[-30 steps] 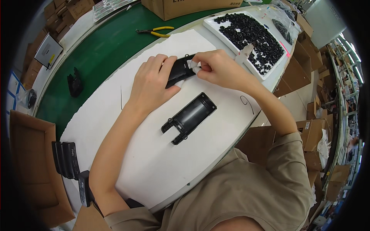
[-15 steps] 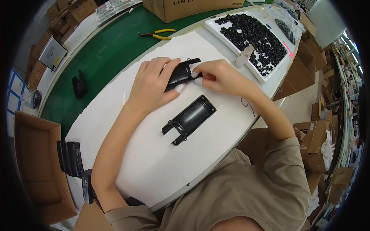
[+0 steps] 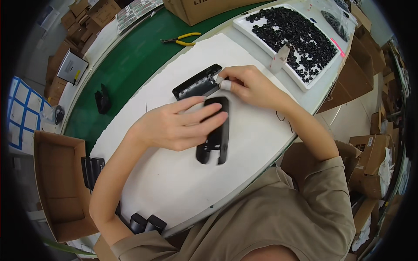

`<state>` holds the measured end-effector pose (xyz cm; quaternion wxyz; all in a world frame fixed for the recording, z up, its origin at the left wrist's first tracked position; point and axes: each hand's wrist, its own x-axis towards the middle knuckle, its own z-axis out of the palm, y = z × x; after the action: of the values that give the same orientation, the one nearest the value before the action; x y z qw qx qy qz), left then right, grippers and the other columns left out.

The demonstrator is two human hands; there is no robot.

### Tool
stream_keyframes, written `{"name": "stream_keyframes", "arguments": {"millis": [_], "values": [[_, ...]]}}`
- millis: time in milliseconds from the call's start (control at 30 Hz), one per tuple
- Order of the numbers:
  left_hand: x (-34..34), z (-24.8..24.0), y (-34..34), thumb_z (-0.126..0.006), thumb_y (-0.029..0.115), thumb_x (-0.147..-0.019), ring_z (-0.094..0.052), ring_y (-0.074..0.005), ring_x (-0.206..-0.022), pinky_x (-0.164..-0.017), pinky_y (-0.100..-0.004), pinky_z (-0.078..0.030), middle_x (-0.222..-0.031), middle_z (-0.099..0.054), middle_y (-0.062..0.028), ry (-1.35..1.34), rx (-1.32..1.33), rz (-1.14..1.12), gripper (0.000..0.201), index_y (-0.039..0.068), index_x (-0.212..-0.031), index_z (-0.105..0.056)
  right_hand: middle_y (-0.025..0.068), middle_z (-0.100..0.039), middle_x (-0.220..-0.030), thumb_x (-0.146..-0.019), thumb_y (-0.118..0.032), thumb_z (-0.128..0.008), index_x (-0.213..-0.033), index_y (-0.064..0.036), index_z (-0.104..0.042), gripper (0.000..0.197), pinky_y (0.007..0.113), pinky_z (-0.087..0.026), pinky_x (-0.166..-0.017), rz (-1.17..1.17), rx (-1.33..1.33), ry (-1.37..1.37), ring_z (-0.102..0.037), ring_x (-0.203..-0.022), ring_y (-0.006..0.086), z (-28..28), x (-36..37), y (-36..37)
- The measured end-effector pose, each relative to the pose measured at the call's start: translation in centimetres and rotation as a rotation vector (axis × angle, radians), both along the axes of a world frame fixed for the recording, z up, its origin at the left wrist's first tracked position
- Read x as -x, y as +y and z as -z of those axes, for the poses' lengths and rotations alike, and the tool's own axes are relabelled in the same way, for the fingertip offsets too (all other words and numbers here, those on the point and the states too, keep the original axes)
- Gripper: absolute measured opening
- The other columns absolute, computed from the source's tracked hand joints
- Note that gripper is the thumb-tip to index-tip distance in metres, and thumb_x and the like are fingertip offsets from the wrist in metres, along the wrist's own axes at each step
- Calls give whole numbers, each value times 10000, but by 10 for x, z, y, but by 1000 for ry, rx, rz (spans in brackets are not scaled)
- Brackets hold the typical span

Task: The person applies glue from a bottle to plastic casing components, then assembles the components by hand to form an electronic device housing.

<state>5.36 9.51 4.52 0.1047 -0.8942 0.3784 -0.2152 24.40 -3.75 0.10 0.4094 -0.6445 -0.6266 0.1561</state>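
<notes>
Two slim black plastic shell halves are under my hands over the white sheet. One shell half [image 3: 196, 87] lies slantwise with its hollow side up, and a greyish strip shows inside. My right hand [image 3: 252, 87] pinches its right end between thumb and forefinger, which wear white finger covers. Nearer to me is the notched shell half [image 3: 219, 130], slightly blurred, its forked end toward me. My left hand [image 3: 178, 124] reaches across from the left with its fingers bent over that shell's upper part. The left thumb is hidden.
Yellow-handled pliers [image 3: 182, 39] lie on the green surface, with a black part [image 3: 102, 100] further left. A white tray [image 3: 300, 85] of small black pieces stands at the back right. An open cardboard box [image 3: 61, 187] and several black housings [image 3: 92, 169] are at left.
My left hand has left the far shell and come nearer, onto the notched shell. That shell has turned more upright. The far shell's hollow inside now shows; my right hand stays at its end.
</notes>
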Motion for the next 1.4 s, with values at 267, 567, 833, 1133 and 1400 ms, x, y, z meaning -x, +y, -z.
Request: {"name": "stream_keyframes", "arguments": {"millis": [267, 567, 833, 1133, 1400], "values": [[6, -18, -12, -416, 289, -875, -506, -419, -1098, -932, -493, -411, -1282, -387, -246, 500, 1611, -368, 495, -35, -1245, -367, 187, -606, -725, -784, -92, -550, -913, 10, -595, 171, 410, -455, -652, -11, 8, -5, -588, -707, 350, 0, 0, -3], [-14, -27, -26, -327, 352, -896, -508, -401, -1080, -838, -540, -469, -1299, -375, -228, 971, 2253, 147, 558, 8, -1333, -286, 188, -613, -750, -722, -21, -494, -907, 19, -595, 214, 414, -463, -685, -16, 7, -11, -597, -735, 343, -1, 2, -7], [-12, -29, -25, -301, 382, -887, -543, -361, -990, -740, -513, -505, -1250, -403, -209, 901, 2172, -58, 581, -4, -1322, -304, 180, -612, -754, -722, -11, -496, -911, 16, -593, 214, 403, -464, -681, -11, 6, -36, -597, -733, 327, 1, 1, -2], [-5, -18, -11, -277, 339, -883, -559, -338, -978, -808, -458, -482, -1222, -459, -231, 1047, 2168, -4, 536, 16, -1305, -343, 181, -609, -757, -722, -7, -502, -910, 14, -596, 211, 408, -461, -679, 11, 30, -36, -593, -732, 333, -3, 4, -5], [-2, -9, -1, -274, 340, -878, -572, -317, -930, -785, -407, -478, -1185, -492, -237, 1007, 2165, -15, 529, 24, -1294, -357, 193, -609, -772, -716, -6, -479, -921, 26, -591, 236, 410, -456, -677, 4, 42, -24, -591, -729, 340, -5, 5, -6]]}}
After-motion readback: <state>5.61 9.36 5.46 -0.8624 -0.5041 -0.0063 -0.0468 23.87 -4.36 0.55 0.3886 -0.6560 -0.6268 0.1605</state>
